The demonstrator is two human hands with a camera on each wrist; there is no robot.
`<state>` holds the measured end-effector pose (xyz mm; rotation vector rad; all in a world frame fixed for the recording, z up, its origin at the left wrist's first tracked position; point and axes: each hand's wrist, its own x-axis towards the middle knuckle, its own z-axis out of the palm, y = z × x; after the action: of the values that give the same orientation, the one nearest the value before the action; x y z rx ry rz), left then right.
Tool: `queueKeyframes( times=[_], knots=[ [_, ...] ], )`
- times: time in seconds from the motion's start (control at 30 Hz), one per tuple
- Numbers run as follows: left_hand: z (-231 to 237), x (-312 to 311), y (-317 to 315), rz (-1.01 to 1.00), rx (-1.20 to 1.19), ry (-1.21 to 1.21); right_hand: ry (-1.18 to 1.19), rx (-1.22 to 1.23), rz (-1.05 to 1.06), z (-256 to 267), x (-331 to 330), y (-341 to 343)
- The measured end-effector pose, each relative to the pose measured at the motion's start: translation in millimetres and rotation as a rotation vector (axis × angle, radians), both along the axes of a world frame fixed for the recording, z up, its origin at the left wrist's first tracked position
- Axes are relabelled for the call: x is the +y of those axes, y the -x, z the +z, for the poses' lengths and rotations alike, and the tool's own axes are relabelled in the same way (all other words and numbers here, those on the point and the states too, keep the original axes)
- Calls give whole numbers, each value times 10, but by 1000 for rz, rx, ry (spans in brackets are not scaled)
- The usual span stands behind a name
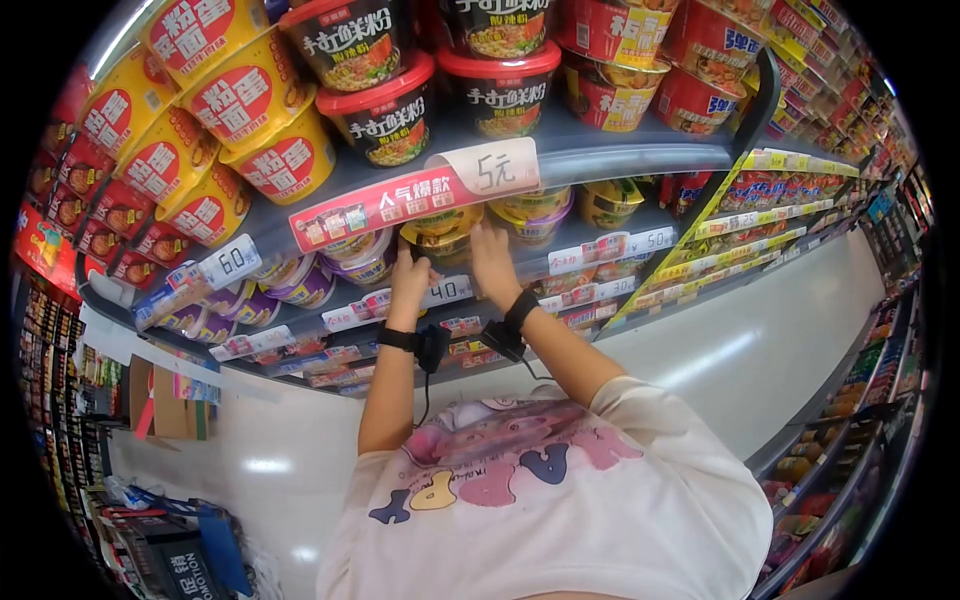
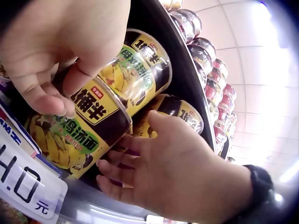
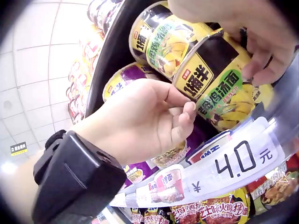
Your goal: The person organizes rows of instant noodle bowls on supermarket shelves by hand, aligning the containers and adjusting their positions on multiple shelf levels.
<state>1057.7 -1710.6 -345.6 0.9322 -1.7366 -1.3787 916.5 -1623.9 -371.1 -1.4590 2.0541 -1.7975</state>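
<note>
Both hands are at a yellow-and-black instant noodle cup (image 3: 226, 91) at the front of a lower shelf. My left hand (image 1: 411, 283) is at the cup's left, fingers loosely bent and fingertips right by its side in the right wrist view. At the other side is my right hand (image 1: 492, 262); its fingers lie along the cup's side in the left wrist view (image 2: 173, 170). A similar cup (image 2: 135, 72) stands right behind the front one. Below the hands, a price label (image 3: 238, 158) reading 4.0 runs along the shelf edge.
Above, a shelf holds stacked yellow noodle tubs (image 1: 250, 95) and black ones with red lids (image 1: 385, 115); its edge bears a red sign (image 1: 375, 205). Purple noodle cups (image 1: 305, 285) sit to the left. A cardboard box (image 1: 170, 400) stands on the floor behind left.
</note>
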Motion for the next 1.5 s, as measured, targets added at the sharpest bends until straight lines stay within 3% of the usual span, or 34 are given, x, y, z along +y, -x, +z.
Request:
queueKeyframes(
  times=[0.1, 0.2, 0.3, 0.43, 0.53, 0.63, 0.83, 0.87, 0.97, 1.03, 1.1, 1.17, 1.23, 1.3, 1.4, 1.5],
  knots=[
    [52, 80, -25, 12, -96, 69, -11, -105, 53, -9, 11, 62],
    [-3, 114, -33, 55, -114, 132, 1, 7, 78, -37, 81, 85],
    [-82, 97, -43, 56, -185, 198, -49, -387, 110, 154, 113, 35],
    [151, 304, -65, 39, -235, 177, -114, -329, 125, 270, 179, 60],
    [82, 329, -71, 55, -247, 165, -155, -331, 163, 289, 172, 94],
    [-57, 290, -83, 98, -338, 175, -86, -159, 145, 316, 200, 119],
    [-7, 345, -112, 66, -231, 82, -75, -287, 242, 393, 326, 122],
    [-20, 355, -146, 51, -227, 166, -87, -105, 183, 295, 340, 165],
    [-98, 488, -330, 67, -201, 382, -55, -51, 251, 454, 825, 163],
    [-17, 680, -431, 64, -293, 408, -188, -33, 316, 420, 1158, 385],
    [103, 880, -409, -119, -368, 339, -76, -181, 108, 305, 1471, 607],
    [257, 1103, -253, -293, -379, 313, -59, -212, -195, 168, 1627, 1052],
    [425, 1296, 116, -462, -326, 339, 71, -433, -388, 362, 1645, 1423],
    [419, 1394, 577, -491, -202, 340, 128, -257, -521, 292, 1537, 1915],
    [108, 1396, 1292, -490, 2, 310, 148, -223, -512, 148, 1276, 2578],
    [-114, 1359, 1861, -498, -23, 170, 148, -496, -236, 368, 1246, 2781]
  ],
)
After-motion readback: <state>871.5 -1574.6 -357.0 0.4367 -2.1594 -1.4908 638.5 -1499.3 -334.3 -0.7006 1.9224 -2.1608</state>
